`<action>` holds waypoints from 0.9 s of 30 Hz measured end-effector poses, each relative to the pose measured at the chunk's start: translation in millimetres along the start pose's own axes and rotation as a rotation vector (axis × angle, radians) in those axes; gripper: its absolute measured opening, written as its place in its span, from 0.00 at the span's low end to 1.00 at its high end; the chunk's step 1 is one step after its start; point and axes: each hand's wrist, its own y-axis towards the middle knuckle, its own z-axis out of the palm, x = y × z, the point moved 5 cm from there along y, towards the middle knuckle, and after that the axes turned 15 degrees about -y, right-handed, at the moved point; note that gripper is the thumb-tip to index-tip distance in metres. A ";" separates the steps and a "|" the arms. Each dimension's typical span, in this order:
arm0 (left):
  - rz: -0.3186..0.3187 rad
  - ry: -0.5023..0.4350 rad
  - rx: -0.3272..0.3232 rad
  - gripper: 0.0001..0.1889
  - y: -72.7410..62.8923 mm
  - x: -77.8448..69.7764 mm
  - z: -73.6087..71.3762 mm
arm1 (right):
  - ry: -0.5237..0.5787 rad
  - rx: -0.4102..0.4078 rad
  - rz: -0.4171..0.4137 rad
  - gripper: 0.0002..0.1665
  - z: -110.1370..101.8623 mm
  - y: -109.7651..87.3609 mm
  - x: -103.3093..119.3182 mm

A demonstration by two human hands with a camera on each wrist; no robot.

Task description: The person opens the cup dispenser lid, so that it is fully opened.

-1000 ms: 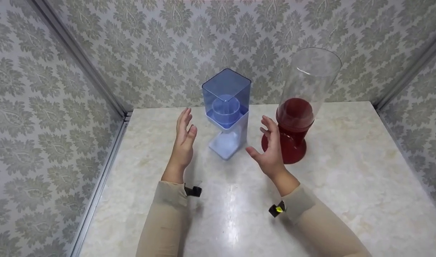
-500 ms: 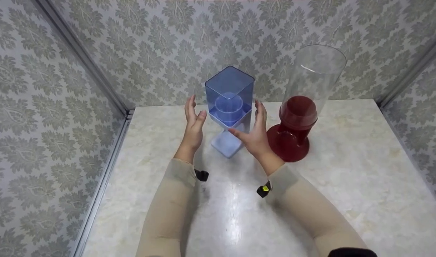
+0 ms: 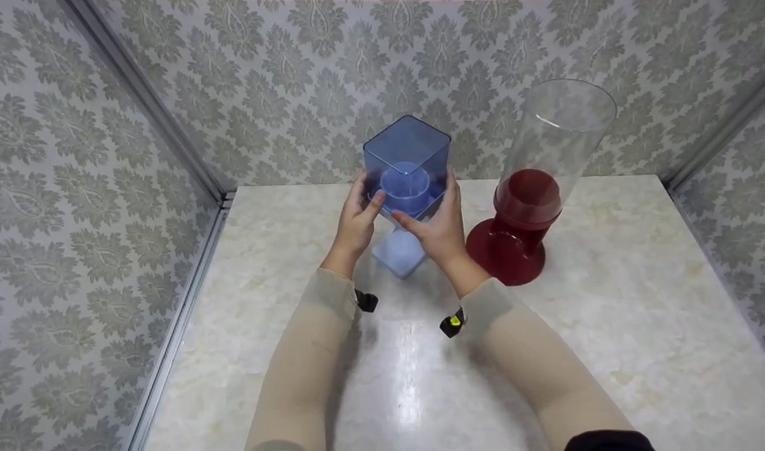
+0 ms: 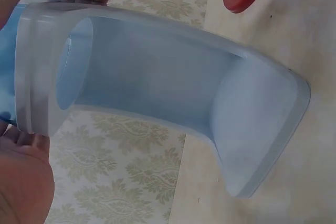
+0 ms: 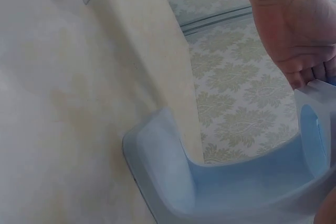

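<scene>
A dispenser point(image 3: 407, 141) with a see-through blue square tank and a pale blue stand is upright near the back of the table. My left hand point(image 3: 356, 224) grips the tank's lower part from the left, thumb on the front. On the opposite side, my right hand point(image 3: 442, 230) holds it the same way. In the left wrist view, the stand point(image 4: 152, 66) shows its round opening under the tank and its flat foot point(image 4: 262, 129). That foot point(image 5: 157, 161) appears to rest on the table in the right wrist view. Fingertips behind the tank are partly hidden.
A second dispenser with a dark red base point(image 3: 507, 250) and a tall clear cylinder point(image 3: 561, 138) stands just right of my right hand. Patterned walls point(image 3: 282, 94) rise behind and beside the pale marbled table point(image 3: 633, 300).
Both hands have moved inward and forward from either side, away from the red base on the right, and now hold the blue dispenser. The dispenser itself shows no clear movement.
</scene>
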 end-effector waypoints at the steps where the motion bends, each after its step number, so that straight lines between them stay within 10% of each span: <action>1: -0.008 -0.016 -0.003 0.33 -0.7 0.4 -0.9 | -0.012 -0.003 -0.005 0.86 1.2 0.0 0.5; 7: -0.015 -0.042 -0.013 0.31 -8.6 0.9 -5.3 | -0.069 0.003 -0.011 0.81 4.3 -1.3 -0.1; 15: -0.012 -0.026 -0.036 0.53 -25.3 4.3 -2.0 | 0.141 0.059 0.012 0.95 -3.2 -5.8 -12.0; 27: -0.031 0.065 -0.119 0.32 -49.3 -3.9 11.3 | 0.340 0.157 -0.003 1.03 -16.1 -4.8 -23.8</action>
